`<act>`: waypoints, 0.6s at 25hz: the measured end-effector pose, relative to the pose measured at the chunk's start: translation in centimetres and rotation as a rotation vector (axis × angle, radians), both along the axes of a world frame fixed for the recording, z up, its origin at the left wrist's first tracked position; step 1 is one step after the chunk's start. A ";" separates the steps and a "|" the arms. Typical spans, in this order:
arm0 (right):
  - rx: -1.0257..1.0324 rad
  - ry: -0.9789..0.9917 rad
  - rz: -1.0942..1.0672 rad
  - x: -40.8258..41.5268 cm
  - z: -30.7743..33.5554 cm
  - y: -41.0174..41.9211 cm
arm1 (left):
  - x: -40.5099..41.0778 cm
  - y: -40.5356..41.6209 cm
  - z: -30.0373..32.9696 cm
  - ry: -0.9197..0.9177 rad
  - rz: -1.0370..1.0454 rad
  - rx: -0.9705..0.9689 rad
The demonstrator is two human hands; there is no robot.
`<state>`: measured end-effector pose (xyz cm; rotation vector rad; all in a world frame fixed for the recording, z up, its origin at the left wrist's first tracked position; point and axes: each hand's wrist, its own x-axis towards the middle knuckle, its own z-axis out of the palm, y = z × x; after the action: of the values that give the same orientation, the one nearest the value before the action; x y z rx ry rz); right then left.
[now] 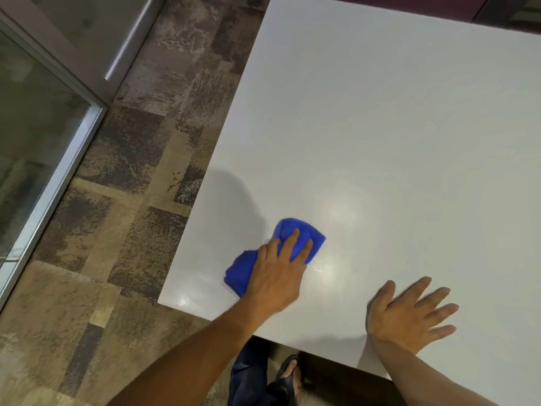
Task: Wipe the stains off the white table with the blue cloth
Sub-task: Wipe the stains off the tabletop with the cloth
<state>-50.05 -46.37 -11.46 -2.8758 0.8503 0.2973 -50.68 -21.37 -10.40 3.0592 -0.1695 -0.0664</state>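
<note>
The white table (pixel 380 127) fills the right and middle of the head view. A bunched blue cloth (pixel 304 232) lies on it near the front left corner. My left hand (pixel 278 273) presses flat on top of the cloth, fingers spread over it. My right hand (pixel 407 312) rests palm down on the bare tabletop close to the front edge, fingers apart, holding nothing. A faint wet sheen shows on the surface around the cloth; no distinct stains are visible.
Patterned brown carpet (pixel 117 200) lies left of the table. A glass door with a metal frame (pixel 58 159) stands at the far left. My sandalled foot (pixel 289 373) and dark trouser leg show under the front edge.
</note>
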 end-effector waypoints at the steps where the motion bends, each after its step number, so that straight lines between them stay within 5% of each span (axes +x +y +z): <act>1: -0.023 -0.013 0.006 -0.1 -0.2 -0.1 | -0.4 0.1 0.0 0.019 -0.013 0.008; 15: 0.009 0.006 -0.005 0.0 -0.2 -0.1 | 12.8 12.0 2.4 0.077 0.603 0.094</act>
<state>-50.07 -46.49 -11.67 -2.8654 0.8546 0.3088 -37.86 -9.35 -8.00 3.0430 0.7724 -0.1554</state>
